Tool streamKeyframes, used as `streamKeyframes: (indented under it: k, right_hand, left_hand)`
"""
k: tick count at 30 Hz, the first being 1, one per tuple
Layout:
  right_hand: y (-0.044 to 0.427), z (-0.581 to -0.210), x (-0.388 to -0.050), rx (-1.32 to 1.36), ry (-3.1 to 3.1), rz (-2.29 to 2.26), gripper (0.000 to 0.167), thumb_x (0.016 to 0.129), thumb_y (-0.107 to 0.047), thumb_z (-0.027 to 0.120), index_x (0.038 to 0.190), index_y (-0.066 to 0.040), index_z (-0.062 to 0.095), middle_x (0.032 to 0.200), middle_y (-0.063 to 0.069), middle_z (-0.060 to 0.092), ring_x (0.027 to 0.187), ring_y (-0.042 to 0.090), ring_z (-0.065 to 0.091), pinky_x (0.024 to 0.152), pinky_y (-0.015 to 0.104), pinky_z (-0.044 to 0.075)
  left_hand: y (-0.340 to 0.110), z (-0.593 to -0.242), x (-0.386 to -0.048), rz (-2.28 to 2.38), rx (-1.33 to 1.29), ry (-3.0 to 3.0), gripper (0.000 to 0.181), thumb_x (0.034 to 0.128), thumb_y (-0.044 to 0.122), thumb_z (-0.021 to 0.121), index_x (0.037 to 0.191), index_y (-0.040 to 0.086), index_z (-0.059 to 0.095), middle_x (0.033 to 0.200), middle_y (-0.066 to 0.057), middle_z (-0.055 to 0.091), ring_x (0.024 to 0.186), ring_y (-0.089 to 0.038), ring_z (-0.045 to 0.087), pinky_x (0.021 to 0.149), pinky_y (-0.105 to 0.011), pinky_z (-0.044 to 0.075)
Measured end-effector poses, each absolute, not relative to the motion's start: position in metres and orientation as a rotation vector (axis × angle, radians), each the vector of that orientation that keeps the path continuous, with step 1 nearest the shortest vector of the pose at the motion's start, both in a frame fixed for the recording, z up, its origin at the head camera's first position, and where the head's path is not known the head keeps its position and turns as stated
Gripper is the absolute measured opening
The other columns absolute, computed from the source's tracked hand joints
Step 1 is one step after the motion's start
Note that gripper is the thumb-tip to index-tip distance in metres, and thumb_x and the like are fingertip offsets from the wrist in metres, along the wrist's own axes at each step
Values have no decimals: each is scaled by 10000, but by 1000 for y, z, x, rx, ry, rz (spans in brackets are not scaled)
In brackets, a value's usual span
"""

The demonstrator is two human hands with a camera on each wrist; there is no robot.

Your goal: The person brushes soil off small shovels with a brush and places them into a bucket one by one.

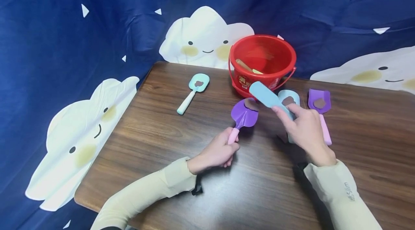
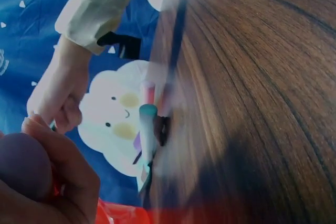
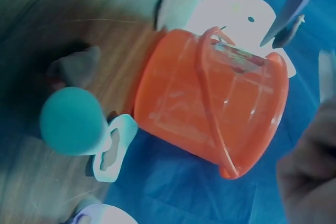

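Brown table (image 1: 152, 147), red bucket (image 1: 248, 83)

From afar, I see the bucket near the table's back edge. The left hand (image 1: 218, 150) grips the purple shovel (image 1: 244, 117), blade pointing away; the right hand (image 1: 305, 125) grips the blue spatula (image 1: 263, 94), slanting leftward. Just beside its blade, the brown patch (image 1: 250, 104) sits at the shovel's far end, nearer the right hand. I cannot tell whether spatula and patch touch; the right wrist view cuts the spatula off.

Bucket (image 1: 267, 60) at tbl's (image 1: 155, 143) back, 1 shovel (image 1: 190, 96) to its L.
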State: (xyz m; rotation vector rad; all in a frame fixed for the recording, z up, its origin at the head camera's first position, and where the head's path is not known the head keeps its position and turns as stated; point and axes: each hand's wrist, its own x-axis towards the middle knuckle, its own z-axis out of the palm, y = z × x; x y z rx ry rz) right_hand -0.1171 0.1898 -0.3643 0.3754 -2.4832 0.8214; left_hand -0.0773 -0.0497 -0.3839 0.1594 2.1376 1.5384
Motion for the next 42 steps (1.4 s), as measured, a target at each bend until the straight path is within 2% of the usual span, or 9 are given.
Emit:
streamKeyframes:
  k: [3, 7, 17, 27, 36, 39, 42]
  right_hand:
    - [187, -362, -113, 503, -2566, 825, 239, 801, -263, 770, 677, -154, 599, 478, -76, 365, 455, 87, 331, 424, 203, 263]
    - [184, -365, -111, 589, -2637, 747, 205, 809, -317, 758, 750, -149, 657, 474, -95, 368, 469, 86, 344, 447, 229, 288]
    - [191, -370, -113, 443, -2629, 595, 362, 818, -290, 737, 629, -123, 477, 460, -18, 300, 455, 161, 272, 432, 271, 202]
    - [196, -374, -117, 348, -2607, 703, 383, 858, -315, 702, 637, -73, 503, 477, 14, 318, 456, 166, 291, 428, 279, 236]
    - [195, -366, -115, 317, -2613, 783, 393, 862, -319, 701, 620, -89, 494, 483, 4, 317, 458, 158, 306, 423, 274, 249]
    - [192, -363, -112, 325, -2648, 856, 313, 849, -339, 720, 689, -103, 591, 484, -19, 387, 469, 138, 362, 439, 259, 289]
    - [186, -359, -108, 392, -2679, 927, 215, 813, -333, 764, 841, -135, 686, 554, -44, 524, 533, 118, 435, 486, 228, 340]
  left_hand:
    - [-51, -385, -78, 1533, 169, 2153, 204, 885, 53, 524, 1065, -22, 463, 465, -45, 448, 322, -134, 443, 300, -255, 390]
    - [-51, -384, -78, 1509, 176, 2172, 191, 879, 51, 522, 1050, -18, 472, 471, -47, 452, 324, -137, 448, 299, -260, 392]
    - [-52, -382, -78, 1456, 188, 2188, 141, 874, 50, 522, 1004, 5, 488, 501, -41, 459, 337, -141, 454, 302, -262, 400]
    - [-54, -383, -80, 1461, 174, 2192, 74, 883, 66, 520, 944, 75, 480, 484, -40, 461, 328, -135, 451, 297, -263, 393]
    - [-53, -385, -80, 1453, 176, 2206, 65, 901, 125, 532, 945, 109, 488, 507, -31, 475, 333, -132, 469, 304, -296, 422]
    - [-52, -386, -80, 1475, 188, 2202, 103, 907, 131, 520, 996, 81, 502, 525, -33, 477, 342, -142, 473, 313, -303, 430]
    - [-51, -386, -79, 1500, 203, 2193, 162, 910, 123, 509, 1057, 56, 506, 539, -33, 477, 354, -147, 475, 321, -302, 435]
